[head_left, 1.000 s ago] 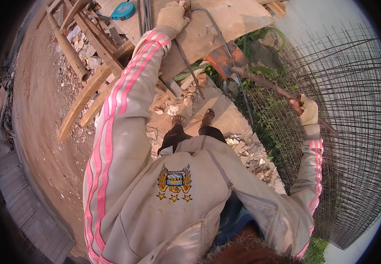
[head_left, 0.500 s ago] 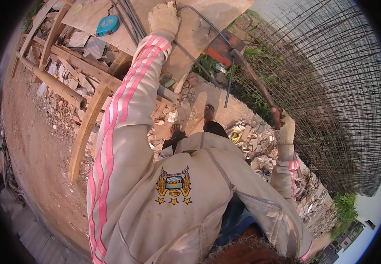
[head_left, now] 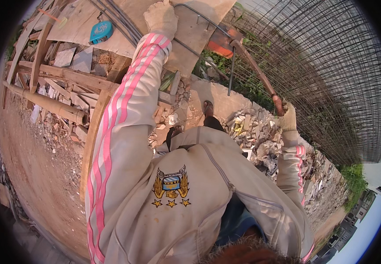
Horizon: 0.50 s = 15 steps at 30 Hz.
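My left hand (head_left: 160,21), in a cream knit glove, is closed over steel rod at the plywood board (head_left: 203,22). A bent steel rod (head_left: 203,16) curves out beside that hand, runs right, then turns down toward me past the board's edge. My right hand (head_left: 288,117), gloved too, grips the end of a rusty bending lever (head_left: 257,72). The lever's far end meets the rod at its bend, by an orange-red metal block (head_left: 222,44). Where the fingers of my left hand close is partly hidden.
On the board lie a teal tape measure (head_left: 101,32) and several straight rods (head_left: 122,22). Timber framing (head_left: 78,77) and a bamboo pole (head_left: 49,100) are at left. Wire mesh sheets (head_left: 326,75) stand at right. Broken rubble (head_left: 256,132) covers ground near my feet.
The view has shifted slightly, so the board and tape measure appear farther left. Both hands keep their grips, and the lever and bent rod look nearly the same relative to each other.
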Motion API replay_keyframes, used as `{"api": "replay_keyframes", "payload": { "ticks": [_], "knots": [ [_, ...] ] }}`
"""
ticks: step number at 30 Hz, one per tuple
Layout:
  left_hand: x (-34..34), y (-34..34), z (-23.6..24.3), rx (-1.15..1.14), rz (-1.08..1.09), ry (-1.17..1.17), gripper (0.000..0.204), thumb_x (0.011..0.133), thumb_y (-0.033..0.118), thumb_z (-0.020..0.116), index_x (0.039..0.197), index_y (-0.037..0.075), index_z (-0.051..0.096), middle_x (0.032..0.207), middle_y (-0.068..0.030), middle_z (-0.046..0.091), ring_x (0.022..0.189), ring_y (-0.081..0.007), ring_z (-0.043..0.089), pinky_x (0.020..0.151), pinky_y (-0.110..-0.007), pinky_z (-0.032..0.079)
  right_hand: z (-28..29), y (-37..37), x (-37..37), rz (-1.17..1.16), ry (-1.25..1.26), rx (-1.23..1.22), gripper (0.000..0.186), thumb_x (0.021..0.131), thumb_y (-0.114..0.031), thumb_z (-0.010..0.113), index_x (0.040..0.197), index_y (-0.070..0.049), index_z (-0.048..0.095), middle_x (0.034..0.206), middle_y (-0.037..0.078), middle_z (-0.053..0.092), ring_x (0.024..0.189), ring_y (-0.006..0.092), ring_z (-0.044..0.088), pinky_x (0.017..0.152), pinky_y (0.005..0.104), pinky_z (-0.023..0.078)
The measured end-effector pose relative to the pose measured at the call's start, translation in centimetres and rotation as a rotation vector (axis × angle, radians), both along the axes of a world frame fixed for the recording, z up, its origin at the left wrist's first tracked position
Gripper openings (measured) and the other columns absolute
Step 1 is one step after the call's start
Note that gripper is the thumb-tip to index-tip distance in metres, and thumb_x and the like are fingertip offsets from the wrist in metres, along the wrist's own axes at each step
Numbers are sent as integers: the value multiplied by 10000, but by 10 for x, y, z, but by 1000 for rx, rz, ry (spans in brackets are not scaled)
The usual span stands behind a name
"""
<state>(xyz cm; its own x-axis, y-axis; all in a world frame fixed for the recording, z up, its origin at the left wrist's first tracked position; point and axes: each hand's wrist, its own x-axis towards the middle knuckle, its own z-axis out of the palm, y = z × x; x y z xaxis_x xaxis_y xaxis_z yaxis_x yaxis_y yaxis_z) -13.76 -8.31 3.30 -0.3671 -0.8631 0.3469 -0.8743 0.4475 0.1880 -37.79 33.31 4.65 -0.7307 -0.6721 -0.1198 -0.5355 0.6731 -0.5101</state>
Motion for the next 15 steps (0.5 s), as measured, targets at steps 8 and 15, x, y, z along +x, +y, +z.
{"api": "replay_keyframes", "payload": {
  "ticks": [8, 15],
  "knots": [
    [-1, 29, -9, -69, -415, 25, 517, 839, 383, 634, 1260, 88, 581, 1167, -149, 615, 1124, -326, 576, 945, -465, 463, -5, 4, -7, 93, 185, -50, 693, 901, -658, 587, 727, 12, 620, 561, 38, 430, 569, 173, 434, 550, 357, 365],
    [4, 79, -8, -4, -505, 1, 838, 888, 676, 482, 1466, 73, 418, 1445, -196, 474, 1332, -341, 464, 1087, -545, 336, -11, 4, -10, 20, 150, 162, 750, 892, -709, 522, 891, 24, 681, 776, 271, 640, 796, 450, 630, 714, 461, 485]
  ]
}}
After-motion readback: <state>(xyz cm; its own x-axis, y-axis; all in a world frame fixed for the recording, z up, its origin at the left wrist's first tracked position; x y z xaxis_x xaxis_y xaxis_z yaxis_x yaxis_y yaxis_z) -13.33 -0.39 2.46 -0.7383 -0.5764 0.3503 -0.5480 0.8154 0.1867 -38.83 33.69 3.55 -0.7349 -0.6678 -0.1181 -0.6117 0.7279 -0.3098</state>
